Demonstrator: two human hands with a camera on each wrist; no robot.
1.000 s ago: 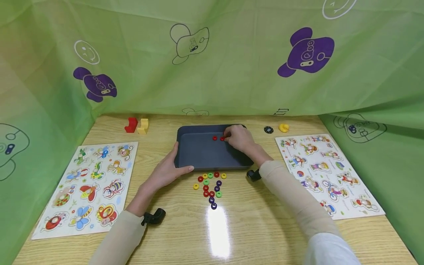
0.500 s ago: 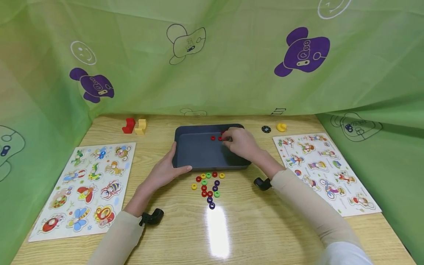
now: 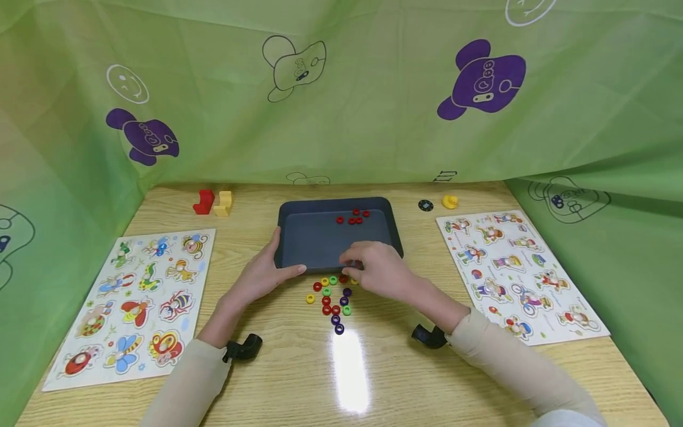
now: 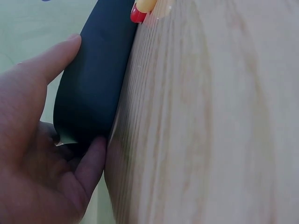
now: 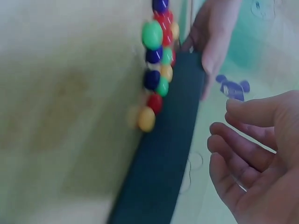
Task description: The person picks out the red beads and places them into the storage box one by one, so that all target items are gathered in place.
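A dark grey tray (image 3: 315, 237) lies on the table, with several small red rings (image 3: 340, 220) inside towards its far right. My left hand (image 3: 261, 276) holds the tray's near left corner, thumb along the front wall and fingers at the left side. In the left wrist view, a little finger sits low against the tray wall (image 4: 93, 79). Over the tray's near right edge is my right hand (image 3: 381, 270); the right wrist view shows its fingers (image 5: 243, 154) loosely bent around nothing. Just in front of the tray lie loose red, yellow, green and purple rings (image 3: 326, 300).
Picture puzzle boards lie left (image 3: 130, 302) and right (image 3: 517, 276). At the back are a red block (image 3: 204, 202), a yellow block (image 3: 223, 203), a black disc (image 3: 425, 205) and a yellow duck (image 3: 450, 202). Green printed cloth (image 3: 373, 136) surrounds the table.
My right hand has let go of a red ring among those at the tray's far right and come back to the near edge. My left hand has stayed on the corner.
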